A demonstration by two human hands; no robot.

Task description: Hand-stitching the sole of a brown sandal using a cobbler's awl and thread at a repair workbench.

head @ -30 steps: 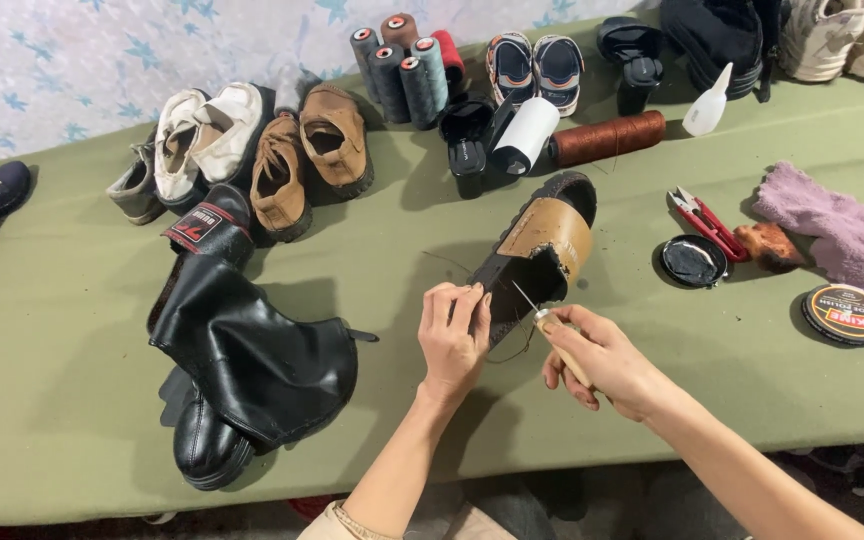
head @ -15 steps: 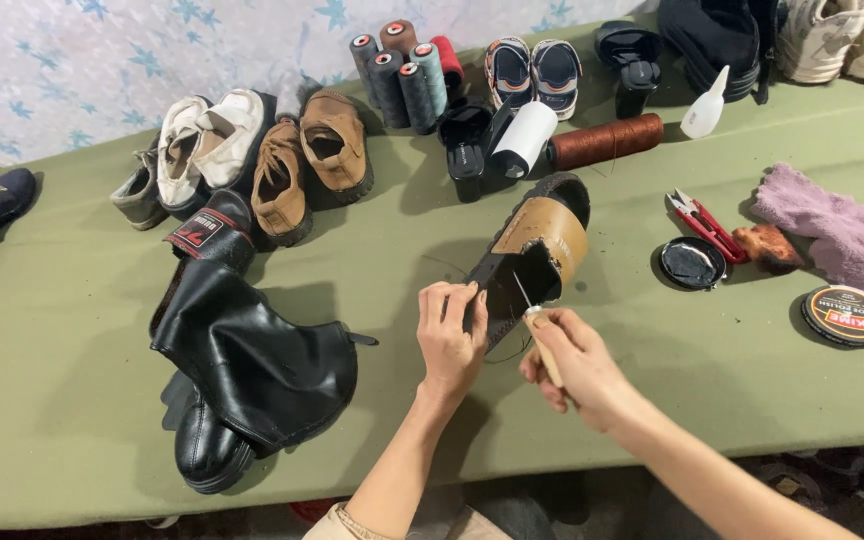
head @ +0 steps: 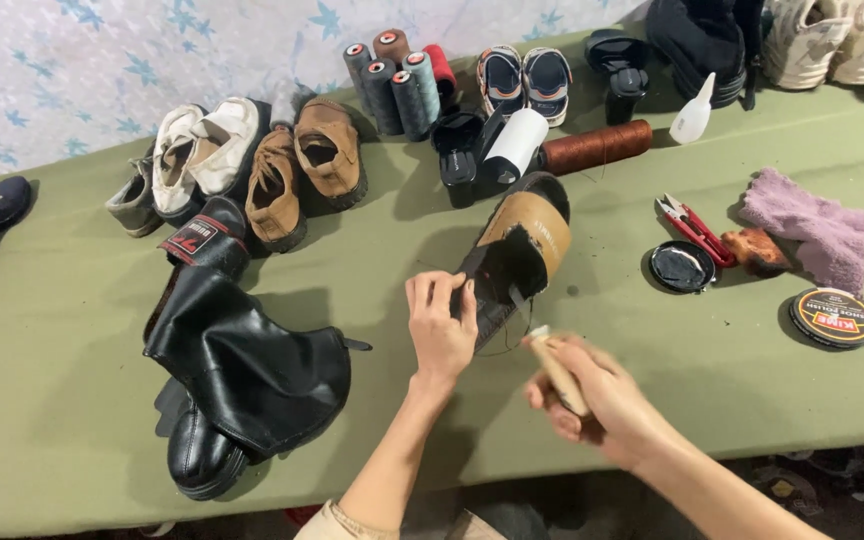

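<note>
A black slide sandal with a tan strap lies on the green table, toe pointing away. My left hand pinches its near edge with the fingertips. My right hand is closed around a pale wooden tool handle, whose metal tip points toward the sandal's side. A thin dark thread loops between the sandal and the tool. My right hand is blurred.
Black leather boots lie at left. Brown and white shoes, thread spools, a brown spool, a glue bottle, red snips, polish tins and a purple cloth surround the work.
My right hand has drawn the tool back from the sandal toward me and to the right. My left hand stays pinched on the sandal's edge.
</note>
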